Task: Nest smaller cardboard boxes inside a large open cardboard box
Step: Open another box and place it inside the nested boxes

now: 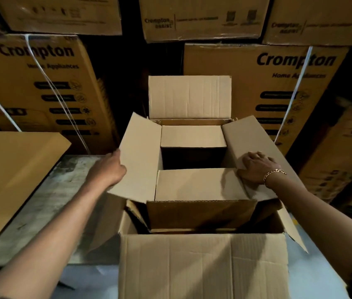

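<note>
Left hand (pixel 109 167) gripped the smaller box (pixel 192 184)'s left flap, right hand (pixel 254 168) lay flat on its right flap; stacked cartons (pixel 41 83) behind read "Crompton Home Appliances".

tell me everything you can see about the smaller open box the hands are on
The smaller box is plain brown corrugated cardboard, unprinted, sitting partly down inside the large box. Its four top flaps are open: the far one upright, the near one folded inward. The left hand holds the left flap's edge; the right hand presses on the right flap. The interior looks dark.

Both hands outstretched: left hand (pixel 109 169) fingers curled around an edge, right hand (pixel 254 168) palm-down, pressing flat.
</note>
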A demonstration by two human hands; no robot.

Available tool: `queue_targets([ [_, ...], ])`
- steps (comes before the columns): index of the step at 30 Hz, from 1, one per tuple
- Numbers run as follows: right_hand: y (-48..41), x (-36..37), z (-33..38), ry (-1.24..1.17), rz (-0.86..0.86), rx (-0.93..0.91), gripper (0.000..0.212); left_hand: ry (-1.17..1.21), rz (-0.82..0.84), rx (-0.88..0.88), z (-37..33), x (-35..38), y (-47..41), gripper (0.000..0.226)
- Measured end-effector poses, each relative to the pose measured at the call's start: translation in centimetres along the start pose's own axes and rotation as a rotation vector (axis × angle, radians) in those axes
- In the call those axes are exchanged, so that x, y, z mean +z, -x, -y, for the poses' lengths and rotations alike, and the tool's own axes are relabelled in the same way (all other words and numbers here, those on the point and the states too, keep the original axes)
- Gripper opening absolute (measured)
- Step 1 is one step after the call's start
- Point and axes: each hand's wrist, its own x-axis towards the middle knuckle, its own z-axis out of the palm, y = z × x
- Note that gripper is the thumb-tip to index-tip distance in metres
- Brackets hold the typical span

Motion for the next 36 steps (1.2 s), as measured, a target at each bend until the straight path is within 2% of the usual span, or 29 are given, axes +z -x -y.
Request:
queue_targets([
  [3,-1.2,0.5,0.5,0.001,-0.031,0.016,0.075,-0.193,-0.012,-0.004,0.2,2.4,0.1,0.061],
  [6,-1.8,1.8,-0.1,0.016,-0.081,0.140,0.084,-0.241,-0.049,0.063,-1.1,3.5,-0.5,0.067],
  [9,-2.1,3.2,-0.7,0.022,-0.123,0.230,0.094,-0.259,-0.027,0.055,-1.4,4.6,-1.4,0.083],
  [17,-3.0,4.4,-1.9,-0.127,-0.189,0.250,0.095,-0.032,-0.007,0.027,-0.1,6.3,-2.0,0.088],
  [21,-3.3,3.7,-0.7,-0.048,-0.189,0.205,0.089,-0.180,-0.060,0.067,-0.3,5.9,-1.9,0.089],
  [25,-2.4,3.1,1.7,0.014,-0.105,-0.025,0.078,-0.318,-0.121,0.096,-1.1,5.7,-1.4,0.087],
  [27,-2.0,2.6,2.3,-0.001,-0.056,-0.059,0.075,-0.322,-0.093,0.126,-1.4,5.2,-1.0,0.083],
  [30,-1.0,0.3,1.6,-0.279,-0.053,-0.029,0.070,-0.156,-0.035,0.178,-2.0,4.5,-0.3,0.074],
  [32,0.2,-1.9,0.5,-0.688,-0.072,0.042,0.070,0.043,0.006,0.155,-2.8,3.4,0.3,0.081],
  [33,0.9,-2.6,-0.2,-0.856,-0.058,0.051,0.069,0.230,0.012,0.099,-3.1,2.7,0.7,0.085],
  [35,2.6,-3.4,-1.7,-1.058,0.081,-0.009,0.064,0.613,0.081,0.024,-4.1,2.2,1.9,0.075],
  [36,3.6,-3.5,-2.3,-1.092,0.171,-0.055,0.068,0.696,0.149,0.047,-4.6,2.1,2.6,0.073],
])
